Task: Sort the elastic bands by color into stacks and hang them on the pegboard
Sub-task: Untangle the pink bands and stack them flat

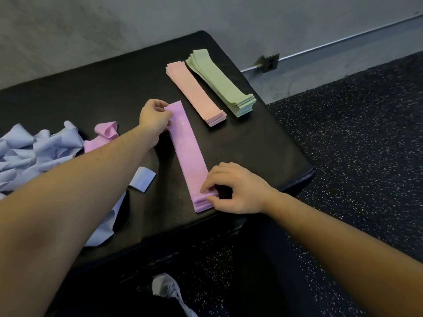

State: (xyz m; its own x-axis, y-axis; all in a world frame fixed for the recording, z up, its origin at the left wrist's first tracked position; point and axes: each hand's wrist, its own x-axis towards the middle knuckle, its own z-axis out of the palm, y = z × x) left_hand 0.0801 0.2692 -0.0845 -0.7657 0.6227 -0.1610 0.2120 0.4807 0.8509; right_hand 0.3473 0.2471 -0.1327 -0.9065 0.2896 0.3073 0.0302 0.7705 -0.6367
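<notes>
A flat stack of purple bands point(186, 147) lies lengthwise on the black padded bench point(91, 88). My left hand point(154, 118) pinches its far end. My right hand point(235, 188) pinches its near end at the bench's front edge. To the right lie a pink stack point(194, 91) and a thicker green stack point(219, 81), side by side. A loose purple band point(104, 133) sits crumpled at the left, beside a jumbled heap of light blue bands point(34, 152). No pegboard is in view.
One light blue band point(143, 178) lies folded near my left forearm. Another pale band point(169, 291) lies on the speckled black floor point(354, 145) below the bench. A grey wall with a metal conduit and outlet box point(270, 62) runs behind.
</notes>
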